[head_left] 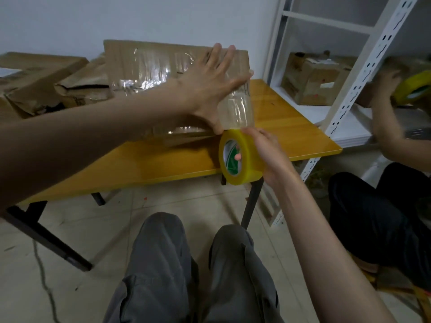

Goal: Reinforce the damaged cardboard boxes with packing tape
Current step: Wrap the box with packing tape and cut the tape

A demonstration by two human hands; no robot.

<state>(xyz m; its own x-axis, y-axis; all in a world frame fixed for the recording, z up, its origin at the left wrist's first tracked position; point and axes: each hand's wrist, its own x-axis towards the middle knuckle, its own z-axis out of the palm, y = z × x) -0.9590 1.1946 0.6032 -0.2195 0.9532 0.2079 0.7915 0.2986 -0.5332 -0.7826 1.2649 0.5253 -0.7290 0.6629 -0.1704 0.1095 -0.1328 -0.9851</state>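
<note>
In the head view the left hand point(215, 81) lies flat against the right end of the cardboard box point(163, 73), its fingers point(229, 55) straight and spread apart over the top edge, while the thumb reaches down to the pulled-out strip of clear tape point(238, 108). The right hand point(263, 152) grips the yellow tape roll point(240, 156) — fingers curled round the outer band, one fingertip showing inside the green-and-white core. The roll hangs at the near right corner of the box, just off the front edge of the desk point(291, 127), and the strip runs from it up the box's corner under the left palm.

The box stands on the orange wooden desk, its brown face towards the camera, already covered in wrinkled, shiny bands of tape. Behind and left of it lie several crumpled, torn cardboard boxes point(46, 89), pressed against each other on the desk's far side.

To the right stands a white metal shelf point(345, 94) with another worn box point(312, 80) on its lower board. A second person point(382, 215) in dark trousers sits beside the shelf, holding a second yellow roll point(412, 89) against cardboard — that part is blurred. Below, the wearer's grey-trousered knees point(193, 259) sit over a tiled floor point(70, 229).
</note>
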